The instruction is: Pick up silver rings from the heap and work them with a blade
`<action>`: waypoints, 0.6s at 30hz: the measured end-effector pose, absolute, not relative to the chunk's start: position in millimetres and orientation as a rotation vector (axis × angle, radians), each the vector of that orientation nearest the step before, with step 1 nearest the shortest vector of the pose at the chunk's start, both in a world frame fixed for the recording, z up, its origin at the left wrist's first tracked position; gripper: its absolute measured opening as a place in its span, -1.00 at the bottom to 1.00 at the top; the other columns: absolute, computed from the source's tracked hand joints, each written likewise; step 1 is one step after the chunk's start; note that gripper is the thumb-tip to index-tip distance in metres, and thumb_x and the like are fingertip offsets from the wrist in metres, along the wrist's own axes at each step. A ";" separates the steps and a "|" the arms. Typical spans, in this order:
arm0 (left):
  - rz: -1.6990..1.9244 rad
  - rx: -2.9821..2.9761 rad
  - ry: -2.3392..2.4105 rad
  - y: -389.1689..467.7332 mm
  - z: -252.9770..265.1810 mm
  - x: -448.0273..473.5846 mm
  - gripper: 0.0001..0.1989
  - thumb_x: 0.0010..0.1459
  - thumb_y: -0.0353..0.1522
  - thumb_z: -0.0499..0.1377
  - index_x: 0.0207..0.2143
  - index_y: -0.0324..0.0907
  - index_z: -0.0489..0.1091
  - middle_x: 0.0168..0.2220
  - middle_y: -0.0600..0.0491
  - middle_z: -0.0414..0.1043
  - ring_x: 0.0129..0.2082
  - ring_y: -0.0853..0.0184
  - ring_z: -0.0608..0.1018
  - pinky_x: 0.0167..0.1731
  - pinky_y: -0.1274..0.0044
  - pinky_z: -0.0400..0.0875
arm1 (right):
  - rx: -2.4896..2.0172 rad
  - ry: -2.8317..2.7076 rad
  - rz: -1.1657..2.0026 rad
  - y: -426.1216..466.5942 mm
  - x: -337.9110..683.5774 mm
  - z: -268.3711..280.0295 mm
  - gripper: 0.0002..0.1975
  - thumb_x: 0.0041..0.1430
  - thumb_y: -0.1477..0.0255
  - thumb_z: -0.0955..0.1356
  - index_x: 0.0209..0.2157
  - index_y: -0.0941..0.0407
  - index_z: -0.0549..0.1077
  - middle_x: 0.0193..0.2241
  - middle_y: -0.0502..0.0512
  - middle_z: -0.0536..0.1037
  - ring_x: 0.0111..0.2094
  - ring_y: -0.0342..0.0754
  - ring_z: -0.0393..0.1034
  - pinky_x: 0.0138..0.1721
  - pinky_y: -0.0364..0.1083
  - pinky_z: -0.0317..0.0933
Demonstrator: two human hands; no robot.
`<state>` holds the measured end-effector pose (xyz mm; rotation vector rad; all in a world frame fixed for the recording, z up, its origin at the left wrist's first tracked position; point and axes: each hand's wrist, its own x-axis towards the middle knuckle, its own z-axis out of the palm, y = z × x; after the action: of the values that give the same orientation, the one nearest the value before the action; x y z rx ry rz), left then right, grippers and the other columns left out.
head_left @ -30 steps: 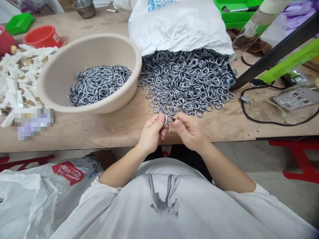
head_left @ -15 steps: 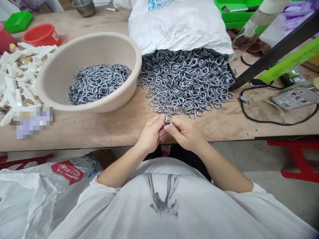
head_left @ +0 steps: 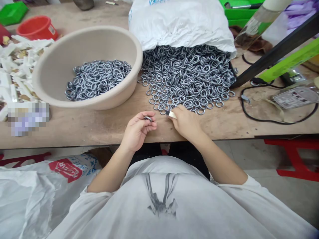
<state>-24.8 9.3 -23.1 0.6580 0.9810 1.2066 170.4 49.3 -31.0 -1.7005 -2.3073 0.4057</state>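
My left hand (head_left: 138,130) pinches a small metal ring (head_left: 148,118) between thumb and fingers, just above the near edge of the wooden table (head_left: 99,126). To its right, my right hand (head_left: 183,121) grips a small pale tool (head_left: 171,114) whose tip rests at the near edge of a big pile of loose metal rings (head_left: 186,76). That pile spills from a white plastic bag (head_left: 179,23). A beige basin (head_left: 84,43) left of the pile holds several more rings (head_left: 97,78).
White plastic scraps (head_left: 15,73) and a red tub (head_left: 37,28) lie at the far left. A black cable (head_left: 269,119), a dark bar (head_left: 276,49) and green trays (head_left: 239,13) occupy the right. A white printed sack (head_left: 37,186) sits below the table.
The hands were together working one ring; now they have parted. The left hand moved left and down with the ring. The right hand moved to the pile's edge.
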 end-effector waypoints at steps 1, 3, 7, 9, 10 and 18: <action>1.197 0.649 0.982 8.6 -25.2 -22.9 -0.75 -0.01 -0.41 0.30 -0.22 -0.25 0.50 -0.35 0.07 0.50 -0.44 0.48 0.54 -0.34 0.62 0.48 | -1.625 -2.236 0.544 49.1 171.4 -29.5 -0.82 0.32 0.38 0.28 -0.32 0.13 0.46 -0.25 0.17 0.47 -0.31 0.01 0.34 -0.36 -0.06 0.04; 1.185 0.671 0.981 7.2 -29.6 -16.1 -0.77 0.05 -0.32 0.32 -0.24 -0.24 0.49 -0.39 0.10 0.45 -0.46 0.50 0.49 -0.37 0.63 0.44 | -1.391 -2.033 0.966 46.3 172.9 -25.6 -0.72 0.35 0.25 0.26 -0.39 0.11 0.38 -0.41 0.06 0.39 -0.42 -0.07 0.25 -0.40 -0.09 0.05; 1.174 0.843 0.917 5.8 -34.0 5.6 -0.58 0.08 -0.02 0.32 -0.36 -0.21 0.44 -0.49 0.14 0.32 -0.52 0.50 0.35 -0.46 0.63 0.33 | -1.019 -1.540 1.561 33.4 162.6 -21.7 -0.52 0.25 -0.09 0.26 -0.37 0.06 0.30 -0.54 -0.10 0.24 -0.60 -0.19 0.01 -0.55 -0.12 -0.03; 1.169 0.912 0.903 5.8 -33.2 15.9 -0.51 0.04 0.05 0.32 -0.40 -0.20 0.40 -0.51 0.15 0.29 -0.52 0.48 0.31 -0.47 0.62 0.29 | -0.991 -1.413 1.517 27.1 153.0 -24.9 -0.51 0.21 -0.11 0.30 -0.38 0.04 0.25 -0.53 -0.10 0.25 -0.59 -0.18 0.07 -0.55 -0.13 0.03; 1.161 0.935 0.912 5.8 -32.5 19.7 -0.50 0.02 0.06 0.33 -0.41 -0.20 0.40 -0.51 0.14 0.29 -0.51 0.47 0.30 -0.47 0.62 0.27 | -1.006 -1.385 1.451 24.7 149.1 -27.3 -0.53 0.22 -0.09 0.30 -0.38 0.04 0.24 -0.52 -0.09 0.27 -0.55 -0.16 0.14 -0.51 -0.12 0.09; 1.149 0.803 0.932 3.3 -26.7 21.6 -0.55 0.12 -0.01 0.28 -0.49 -0.18 0.28 -0.59 0.19 0.16 -0.63 0.52 0.14 -0.61 0.63 0.09 | -1.073 -1.706 1.033 23.4 169.2 -21.3 -0.68 0.36 0.12 0.26 -0.35 0.06 0.31 -0.45 -0.02 0.37 -0.41 -0.10 0.26 -0.34 -0.09 0.18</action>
<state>21.6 3.3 -26.7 0.8031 0.9319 1.1494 169.2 23.4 -21.3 -1.0732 -1.7064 1.0328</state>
